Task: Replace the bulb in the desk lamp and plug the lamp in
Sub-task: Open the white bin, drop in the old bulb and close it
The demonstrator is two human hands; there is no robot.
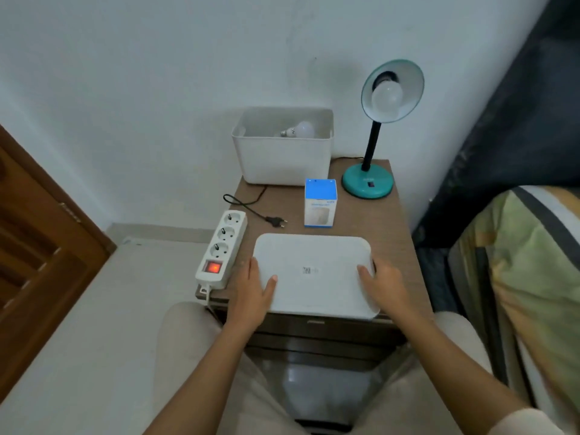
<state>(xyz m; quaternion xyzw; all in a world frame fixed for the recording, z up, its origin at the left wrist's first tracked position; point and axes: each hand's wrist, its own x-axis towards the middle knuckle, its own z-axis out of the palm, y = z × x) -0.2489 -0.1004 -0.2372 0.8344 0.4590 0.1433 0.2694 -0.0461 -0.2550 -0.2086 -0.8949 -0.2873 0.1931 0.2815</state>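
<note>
Both forearms reach in from the bottom edge over pale trousers; the left hand (255, 288) grips the left edge of a flat white lid (317, 271), thumb on top and fingers curled round the rim; the right hand (381, 285) grasps the opposite edge the same way; the lid lies on the near end of a small brown bedside table (398, 221), its front edge overhanging the drawers slightly. Just left of the lid a white power strip (221, 249) runs along the table's left edge, its red switch glowing; a black plug (276, 221) lies loose on the table beyond the lid, not inserted in any socket, its cord looping back toward the far end. A blue and white bulb box (320, 203) stands upright between the plug and the lamp. At the far right corner stands the teal desk lamp (367, 183) on its round base, black neck upright, shade tilted toward the camera with a white bulb (386, 96) sitting in it. At the far left stands an open white bin (282, 158) against the wall, with a spare bulb (298, 130) lying on its side within.
</note>
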